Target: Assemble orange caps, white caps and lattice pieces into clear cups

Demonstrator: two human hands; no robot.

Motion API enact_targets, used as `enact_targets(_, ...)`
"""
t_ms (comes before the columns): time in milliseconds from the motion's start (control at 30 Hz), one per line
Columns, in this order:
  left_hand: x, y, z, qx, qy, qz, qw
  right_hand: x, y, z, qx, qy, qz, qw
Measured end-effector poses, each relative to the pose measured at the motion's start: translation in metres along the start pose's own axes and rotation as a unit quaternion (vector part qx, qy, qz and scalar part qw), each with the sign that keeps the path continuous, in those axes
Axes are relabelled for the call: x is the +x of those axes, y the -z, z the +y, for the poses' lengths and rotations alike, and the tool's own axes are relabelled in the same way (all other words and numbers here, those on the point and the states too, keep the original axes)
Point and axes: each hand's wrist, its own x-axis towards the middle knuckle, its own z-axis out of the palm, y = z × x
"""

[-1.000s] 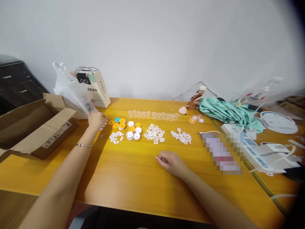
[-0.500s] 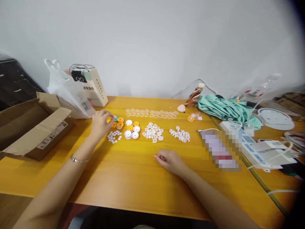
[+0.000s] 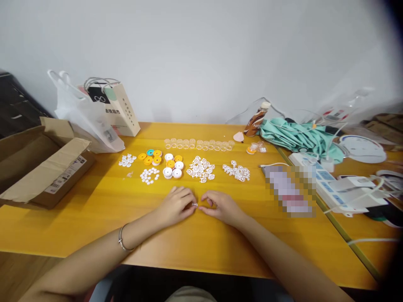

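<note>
My left hand [image 3: 179, 205] is closed in a pinch on a small whitish piece [image 3: 195, 204], too small to make out fully. Just to its right, my right hand [image 3: 223, 205] has thumb and forefinger apart with nothing between them. Both rest low over the table's middle. Beyond them lie white openwork pieces [image 3: 200, 169] in one pile and more openwork pieces [image 3: 237, 171] in another. Farther left are white and orange round discs [image 3: 178, 165], orange and teal round discs [image 3: 156, 160], small white discs [image 3: 149, 175] and small white knobbed pieces [image 3: 126, 160].
A row of clear cups [image 3: 198, 144] stands at the back. An open cardboard box [image 3: 47, 167], plastic bag [image 3: 88, 117] and paper bag [image 3: 121, 109] stand left. To the right are a bottle [image 3: 256, 119], a green cloth bundle [image 3: 296, 136], a blurred phone-like object [image 3: 289, 191] and power strips [image 3: 324, 180].
My left hand has come from the pieces at the far left to the middle, bringing the small whitish piece. My right hand has parted its thumb and forefinger. The view has shifted slightly.
</note>
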Motion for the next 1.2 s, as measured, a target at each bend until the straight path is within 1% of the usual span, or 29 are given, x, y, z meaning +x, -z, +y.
enact_targets(133, -0.003, -0.007, 0.003, -0.026, 0.010, 0.003, 1.000, 0.003, -0.001, -0.004, -0.004, 0.029, -0.008, 1.000)
enact_targets(267, -0.004, -0.010, 0.007, -0.060, 0.030, 0.020, 0.998, 0.003, -0.001, -0.004, -0.004, 0.036, -0.005, 0.999)
enact_targets(333, -0.004, -0.007, 0.007, -0.071, 0.032, 0.032, 0.996, 0.003, -0.001, -0.003, -0.004, 0.035, -0.006, 0.999)
enact_targets(400, -0.005, 0.002, 0.002, -0.062, 0.024, 0.059, 0.996, 0.003, -0.001, -0.003, -0.003, 0.030, -0.008, 1.000)
enact_targets(467, -0.007, 0.017, -0.012, -0.032, 0.021, 0.114, 0.993, 0.003, -0.001, -0.003, 0.003, 0.023, -0.012, 1.000)
enact_targets(533, -0.008, 0.036, -0.034, -0.008, 0.056, 0.195, 0.979, 0.003, 0.000, -0.004, 0.008, 0.018, -0.017, 1.000)
enact_targets(567, -0.008, 0.046, -0.047, 0.000, 0.092, 0.230, 0.969, 0.003, 0.001, -0.004, 0.010, 0.016, -0.019, 1.000)
enact_targets(600, -0.008, 0.054, -0.062, 0.013, 0.145, 0.255, 0.956, 0.003, 0.001, -0.004, 0.011, 0.014, -0.021, 1.000)
enact_targets(633, -0.009, 0.061, -0.076, 0.033, 0.193, 0.266, 0.944, 0.003, 0.001, -0.004, 0.012, 0.012, -0.020, 1.000)
enact_targets(667, -0.008, 0.065, -0.090, 0.057, 0.231, 0.252, 0.938, 0.004, 0.001, -0.004, 0.012, 0.010, -0.021, 1.000)
enact_targets(733, -0.007, 0.068, -0.113, 0.097, 0.279, 0.212, 0.931, 0.004, 0.001, -0.004, 0.013, 0.005, -0.021, 1.000)
enact_targets(767, -0.006, 0.067, -0.121, 0.121, 0.295, 0.189, 0.929, 0.003, 0.001, -0.004, 0.012, 0.005, -0.022, 1.000)
enact_targets(833, -0.003, 0.063, -0.131, 0.158, 0.318, 0.154, 0.922, 0.003, 0.001, -0.004, 0.012, 0.005, -0.024, 1.000)
enact_targets(900, 0.001, 0.058, -0.134, 0.175, 0.328, 0.136, 0.918, 0.003, 0.001, -0.003, 0.012, 0.004, -0.025, 1.000)
enact_targets(967, 0.004, 0.057, -0.133, 0.179, 0.329, 0.129, 0.918, 0.002, 0.001, -0.003, 0.013, 0.003, -0.026, 1.000)
enact_targets(1200, 0.010, 0.058, -0.127, 0.186, 0.333, 0.122, 0.917, 0.003, 0.002, -0.005, 0.016, 0.002, -0.028, 0.999)
